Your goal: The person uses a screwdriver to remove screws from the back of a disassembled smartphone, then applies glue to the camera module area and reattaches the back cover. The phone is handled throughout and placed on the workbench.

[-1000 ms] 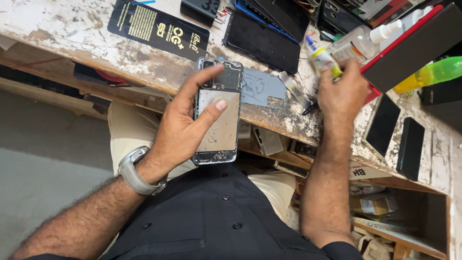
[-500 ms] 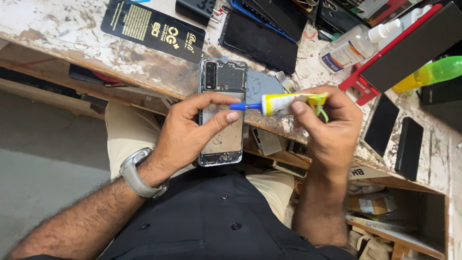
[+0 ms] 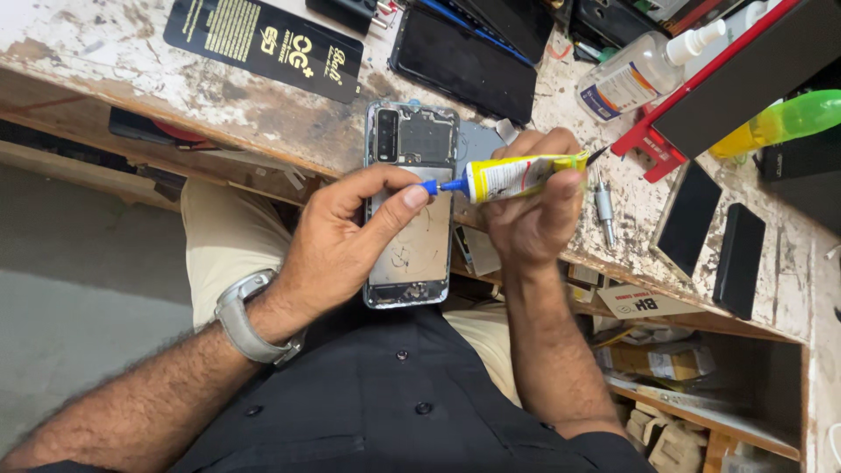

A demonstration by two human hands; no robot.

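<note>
**A:** So since a moment ago the right hand (image 3: 530, 210) has swung the yellow glue tube with the blue nozzle (image 3: 512, 175) down off the table, and its tip now sits right at the left thumb.

**B:** Yeah, right hand is closed around the tube, holding it sideways. The left hand (image 3: 342, 241) is gripping the opened smartphone with the bare metal back frame (image 3: 412, 210), thumb lying across the middle of it.

**A:** Where's the phone?

**B:** Held over the lap, at the near edge of the worn white table (image 3: 131, 66). Far right there's a clear spray bottle (image 3: 635, 70); a black phone screen (image 3: 464, 61) lies just beyond the phone.
</note>
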